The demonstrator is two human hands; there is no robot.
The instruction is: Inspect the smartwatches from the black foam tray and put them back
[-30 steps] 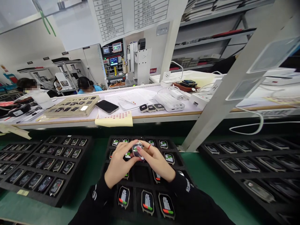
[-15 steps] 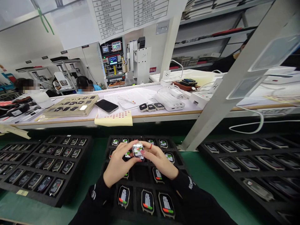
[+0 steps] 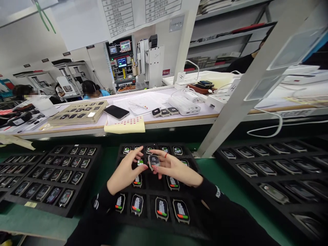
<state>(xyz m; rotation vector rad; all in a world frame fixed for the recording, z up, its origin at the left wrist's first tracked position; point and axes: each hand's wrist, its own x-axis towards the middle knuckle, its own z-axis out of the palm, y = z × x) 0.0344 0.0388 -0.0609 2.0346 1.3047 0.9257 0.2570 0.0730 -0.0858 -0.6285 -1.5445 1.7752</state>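
My right hand (image 3: 176,169) holds a small smartwatch body (image 3: 153,161) between thumb and fingers, its dark screen facing up. My left hand (image 3: 126,171) is beside it, fingers curved, the fingertips touching the watch's left edge. Both hands hover over the middle black foam tray (image 3: 151,223), whose pockets hold several watch bodies with lit screens (image 3: 162,208). Black sleeves cover both forearms.
A black tray of dark-screened watches (image 3: 51,177) lies to the left and another (image 3: 271,171) to the right on the green mat. A white slanted post (image 3: 230,102) rises right of the middle tray. Behind is a shelf with a phone (image 3: 116,111), a beige tray (image 3: 78,113), papers and chargers. People sit far left.
The watch has dropped lower toward the tray and turned its screen from lit to dark. My left hand has loosened from gripping it. The view has shifted slightly.
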